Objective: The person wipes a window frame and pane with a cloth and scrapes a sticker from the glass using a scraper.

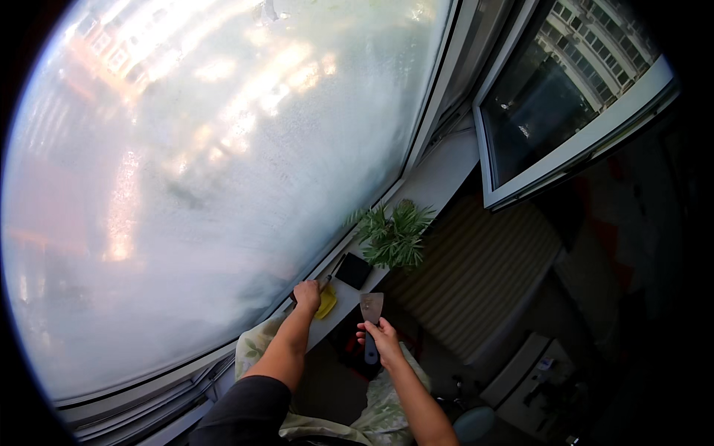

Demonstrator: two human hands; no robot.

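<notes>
My right hand (384, 341) grips a putty knife by its dark handle (371, 351). The knife's flat metal blade (372, 305) points away from me, beside the windowsill's edge. My left hand (307, 295) is closed over the sill by the glass, around a slim tool (327, 280) whose thin end sticks out toward the upper right. What kind of tool it is, I cannot tell. Right beside that hand lies a yellow cloth or sponge (326, 304). A black square object (353, 271) rests farther along the sill, close to the tool's tip.
A large window pane (223, 184), hazy and streaked, fills the left. On the white windowsill (440, 173) stands a leafy green plant (396, 234). An open window sash (580, 148) juts inward at upper right. Below are a ribbed cover (479, 279) and patterned fabric (390, 396).
</notes>
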